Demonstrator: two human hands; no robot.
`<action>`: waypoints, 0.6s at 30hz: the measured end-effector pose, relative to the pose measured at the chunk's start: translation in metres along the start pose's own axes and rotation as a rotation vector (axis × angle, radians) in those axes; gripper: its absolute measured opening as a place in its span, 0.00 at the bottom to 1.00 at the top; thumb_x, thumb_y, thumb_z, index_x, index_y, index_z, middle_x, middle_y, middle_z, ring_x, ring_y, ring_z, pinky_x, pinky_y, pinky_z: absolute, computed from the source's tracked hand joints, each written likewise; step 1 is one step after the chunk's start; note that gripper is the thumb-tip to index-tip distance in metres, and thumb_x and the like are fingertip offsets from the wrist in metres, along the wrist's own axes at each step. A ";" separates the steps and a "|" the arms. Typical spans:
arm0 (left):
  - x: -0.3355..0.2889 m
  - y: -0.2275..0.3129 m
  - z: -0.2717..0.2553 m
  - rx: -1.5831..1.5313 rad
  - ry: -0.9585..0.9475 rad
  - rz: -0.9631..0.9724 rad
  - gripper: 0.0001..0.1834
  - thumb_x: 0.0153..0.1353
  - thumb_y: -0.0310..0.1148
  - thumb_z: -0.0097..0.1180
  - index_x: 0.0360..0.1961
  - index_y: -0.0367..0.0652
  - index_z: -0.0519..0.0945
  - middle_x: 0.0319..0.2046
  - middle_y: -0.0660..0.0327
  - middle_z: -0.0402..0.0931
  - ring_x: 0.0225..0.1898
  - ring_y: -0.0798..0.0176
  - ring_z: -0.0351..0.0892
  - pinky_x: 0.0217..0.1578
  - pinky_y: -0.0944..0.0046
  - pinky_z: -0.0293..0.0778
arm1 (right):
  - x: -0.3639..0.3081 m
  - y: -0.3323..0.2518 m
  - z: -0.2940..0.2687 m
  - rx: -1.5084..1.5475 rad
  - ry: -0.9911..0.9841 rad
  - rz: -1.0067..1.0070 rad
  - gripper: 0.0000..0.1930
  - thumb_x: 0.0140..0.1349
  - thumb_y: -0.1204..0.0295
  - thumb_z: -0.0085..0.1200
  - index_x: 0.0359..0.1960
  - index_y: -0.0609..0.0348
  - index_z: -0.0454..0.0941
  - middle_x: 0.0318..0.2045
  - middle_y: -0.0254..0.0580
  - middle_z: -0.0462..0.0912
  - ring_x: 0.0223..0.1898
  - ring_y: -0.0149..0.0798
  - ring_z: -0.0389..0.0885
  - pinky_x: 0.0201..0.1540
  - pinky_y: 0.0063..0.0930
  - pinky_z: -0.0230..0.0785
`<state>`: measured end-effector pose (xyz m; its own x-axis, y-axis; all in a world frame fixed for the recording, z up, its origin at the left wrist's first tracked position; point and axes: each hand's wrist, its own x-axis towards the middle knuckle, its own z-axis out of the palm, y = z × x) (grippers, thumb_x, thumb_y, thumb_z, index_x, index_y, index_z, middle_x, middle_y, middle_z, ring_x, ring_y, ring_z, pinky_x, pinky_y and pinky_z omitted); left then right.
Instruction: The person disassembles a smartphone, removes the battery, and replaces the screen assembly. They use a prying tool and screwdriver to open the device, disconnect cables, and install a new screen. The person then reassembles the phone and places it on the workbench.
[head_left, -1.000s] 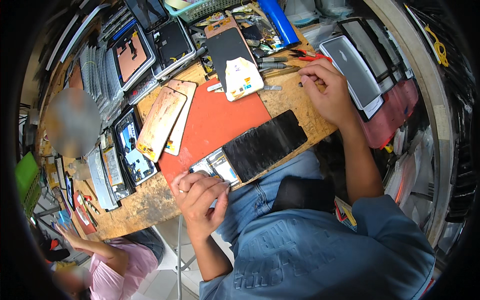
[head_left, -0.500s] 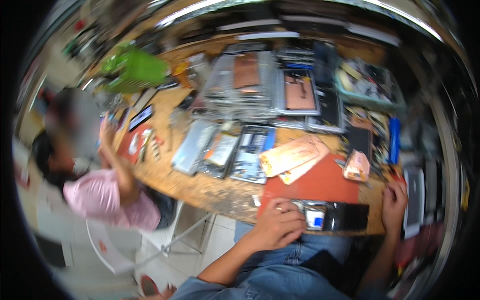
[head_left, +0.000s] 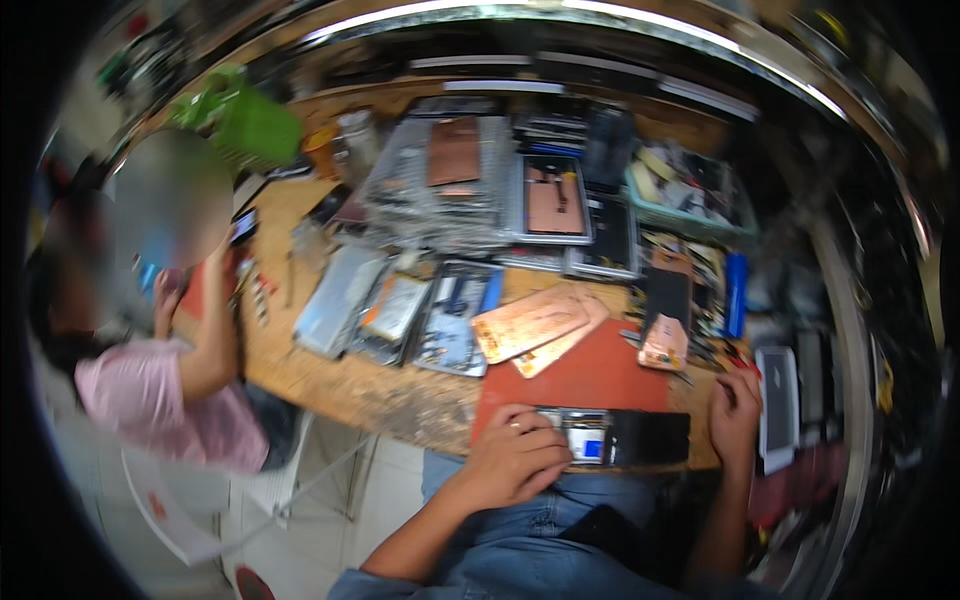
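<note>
Left hand [head_left: 510,457]: fingers over opened black oblong phone [head_left: 648,438], grip unclear
Right hand [head_left: 735,408]: fingers bent, grip unclear
Drop risk: accidental nudge

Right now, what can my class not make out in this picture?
- Left end of the opened device: head view, covered by the left grip.
- Whether the right grip holds anything: head view, blurred.
- Exact contents of the teal basket: head view, blurred and too small.
</note>
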<state>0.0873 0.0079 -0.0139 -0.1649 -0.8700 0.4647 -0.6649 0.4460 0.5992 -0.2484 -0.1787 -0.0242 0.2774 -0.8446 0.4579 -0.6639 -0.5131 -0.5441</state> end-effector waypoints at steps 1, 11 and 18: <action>0.000 0.001 -0.001 0.011 -0.011 -0.012 0.08 0.62 0.32 0.72 0.43 0.51 0.89 0.45 0.70 0.87 0.52 0.60 0.83 0.64 0.48 0.68 | 0.002 -0.003 0.001 -0.008 0.005 0.001 0.07 0.66 0.83 0.63 0.45 0.66 0.85 0.44 0.53 0.84 0.48 0.55 0.85 0.53 0.42 0.78; 0.005 0.004 -0.002 0.088 -0.041 -0.008 0.08 0.57 0.32 0.76 0.39 0.52 0.92 0.42 0.72 0.89 0.49 0.62 0.83 0.60 0.49 0.68 | 0.001 -0.012 -0.003 -0.035 0.065 -0.023 0.08 0.65 0.79 0.65 0.45 0.67 0.86 0.45 0.51 0.84 0.49 0.57 0.85 0.54 0.46 0.78; 0.004 0.006 -0.002 0.097 -0.032 -0.033 0.09 0.55 0.29 0.76 0.38 0.51 0.92 0.41 0.70 0.89 0.48 0.59 0.85 0.60 0.49 0.68 | 0.001 -0.009 -0.001 -0.046 0.065 -0.029 0.08 0.65 0.79 0.65 0.45 0.67 0.87 0.44 0.51 0.84 0.49 0.56 0.86 0.54 0.46 0.78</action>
<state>0.0836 0.0079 -0.0073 -0.1635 -0.8908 0.4239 -0.7377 0.3957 0.5470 -0.2431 -0.1744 -0.0181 0.2519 -0.8171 0.5185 -0.6880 -0.5280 -0.4979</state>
